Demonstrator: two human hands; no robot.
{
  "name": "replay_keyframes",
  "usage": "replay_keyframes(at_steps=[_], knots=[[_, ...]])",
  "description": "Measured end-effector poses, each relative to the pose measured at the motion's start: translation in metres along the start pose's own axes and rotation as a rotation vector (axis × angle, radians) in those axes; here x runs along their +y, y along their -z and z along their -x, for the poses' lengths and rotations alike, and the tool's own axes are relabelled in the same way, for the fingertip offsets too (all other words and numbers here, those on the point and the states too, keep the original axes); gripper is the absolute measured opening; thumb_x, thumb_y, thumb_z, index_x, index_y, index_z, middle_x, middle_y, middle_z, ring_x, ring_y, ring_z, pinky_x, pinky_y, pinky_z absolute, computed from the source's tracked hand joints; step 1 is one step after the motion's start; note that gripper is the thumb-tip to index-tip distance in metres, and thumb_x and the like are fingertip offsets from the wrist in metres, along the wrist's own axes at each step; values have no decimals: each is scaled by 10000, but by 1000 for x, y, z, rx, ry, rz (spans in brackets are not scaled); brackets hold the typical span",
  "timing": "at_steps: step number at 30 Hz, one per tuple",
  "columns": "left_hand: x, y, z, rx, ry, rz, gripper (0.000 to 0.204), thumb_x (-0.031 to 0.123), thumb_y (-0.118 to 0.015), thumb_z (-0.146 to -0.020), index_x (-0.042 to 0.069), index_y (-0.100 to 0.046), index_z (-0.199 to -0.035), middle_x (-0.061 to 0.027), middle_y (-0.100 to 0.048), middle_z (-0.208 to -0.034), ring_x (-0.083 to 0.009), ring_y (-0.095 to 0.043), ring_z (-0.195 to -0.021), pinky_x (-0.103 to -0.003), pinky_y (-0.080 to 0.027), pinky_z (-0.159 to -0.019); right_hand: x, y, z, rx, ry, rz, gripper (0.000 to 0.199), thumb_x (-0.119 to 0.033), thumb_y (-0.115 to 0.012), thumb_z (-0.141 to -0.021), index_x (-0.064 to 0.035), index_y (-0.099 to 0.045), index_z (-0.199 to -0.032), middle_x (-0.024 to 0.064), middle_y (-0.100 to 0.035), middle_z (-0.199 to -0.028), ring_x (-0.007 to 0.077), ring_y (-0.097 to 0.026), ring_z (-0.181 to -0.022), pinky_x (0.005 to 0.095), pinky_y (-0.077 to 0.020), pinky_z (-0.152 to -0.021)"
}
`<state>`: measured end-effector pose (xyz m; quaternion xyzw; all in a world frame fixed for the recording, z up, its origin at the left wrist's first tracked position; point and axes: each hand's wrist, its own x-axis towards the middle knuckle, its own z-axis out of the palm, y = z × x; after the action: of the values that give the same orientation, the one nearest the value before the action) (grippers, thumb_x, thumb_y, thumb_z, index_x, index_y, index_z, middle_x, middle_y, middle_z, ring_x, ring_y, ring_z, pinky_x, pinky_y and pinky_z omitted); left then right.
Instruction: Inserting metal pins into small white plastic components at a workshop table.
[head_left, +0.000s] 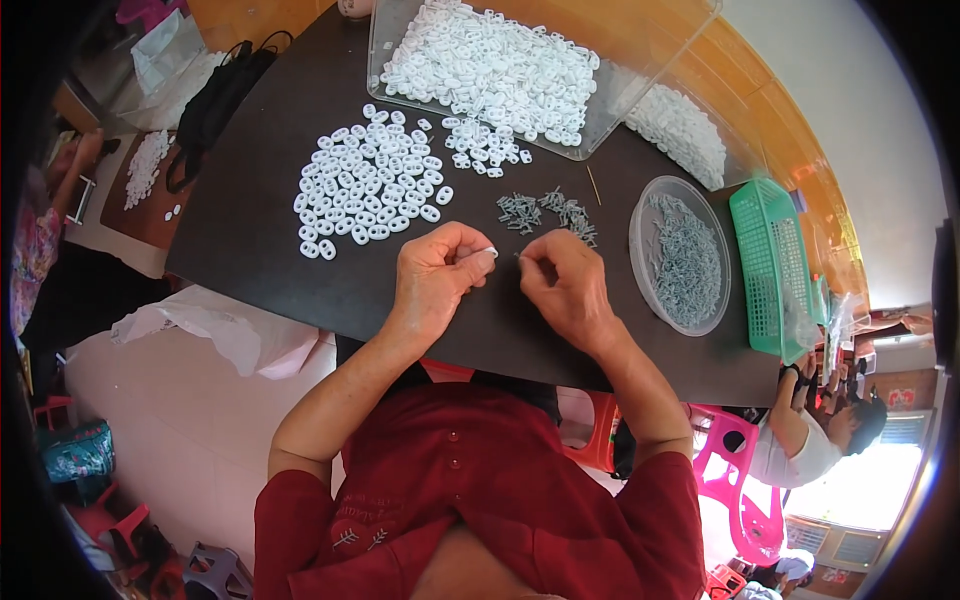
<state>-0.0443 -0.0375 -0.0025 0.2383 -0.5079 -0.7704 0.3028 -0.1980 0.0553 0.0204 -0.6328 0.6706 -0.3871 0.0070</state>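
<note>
My left hand point(440, 272) is closed in a pinch on a small white plastic piece point(492, 252), its edge showing past the thumb and forefinger. Just right of it, my right hand point(568, 282) also pinches, with a tiny grey tip that looks like a screw at its fingertips. The hands are a short gap apart over the dark table's near edge. Beyond my right hand lie small heaps of grey screws point(520, 212). To the left spread many white oval two-holed pieces point(375, 180), with a smaller cluster of other white pieces point(480, 145) beside them.
A clear bin point(590, 140) of white pieces stands at the back of the dark table point(250, 200). On the right are a round tub point(640, 240) of screws and a green basket point(765, 265). A thin stick point(594, 186) lies near the tub. Other people sit at both sides.
</note>
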Motion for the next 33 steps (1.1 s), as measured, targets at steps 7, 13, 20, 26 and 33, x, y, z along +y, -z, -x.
replay_keyframes(at_steps=[7, 13, 20, 26, 33], knots=[[-6, -14, 6, 130, -128, 24, 29, 26, -609, -859, 7, -593, -874, 14, -558, -702, -35, -479, -595, -174, -387, -525, -26, -14, -4, 2, 53, -129, 137, 49, -658, -719, -27, -563, -782, 66, -539, -698, 155, -518, -531, 266, -413, -474], [-1, -13, 13, 188, -116, 218, 42, 28, -598, -871, -1, -587, -900, -3, -573, -716, -52, -501, -610, -190, -415, -555, -41, -18, 0, 89, 43, -197, 110, 53, -645, -761, -15, -597, -833, 71, -566, -732, 142, -543, -612, 254, -429, -509], [8, -5, 21, 166, 45, 318, 103, 57, -623, -860, -19, -609, -927, -62, -619, -767, -116, -563, -627, -233, -445, -576, -38, -13, 6, -17, -350, -561, 58, 3, -623, -833, 17, -608, -888, 24, -601, -806, 59, -532, -724, 198, -437, -635], [7, -1, 21, 93, 103, 380, 121, 70, -634, -855, -17, -619, -937, -75, -633, -778, -117, -583, -625, -234, -465, -564, -42, -14, 5, -22, -404, -688, 44, -7, -604, -858, 25, -608, -889, 17, -606, -828, 54, -534, -749, 191, -438, -664], [12, 3, 20, 159, 65, 389, 128, 60, -646, -844, -12, -626, -947, -82, -642, -799, -115, -594, -641, -232, -487, -595, -27, -7, 13, -28, -211, -419, 40, 21, -616, -822, 9, -602, -858, 25, -597, -820, 76, -531, -724, 217, -428, -630]])
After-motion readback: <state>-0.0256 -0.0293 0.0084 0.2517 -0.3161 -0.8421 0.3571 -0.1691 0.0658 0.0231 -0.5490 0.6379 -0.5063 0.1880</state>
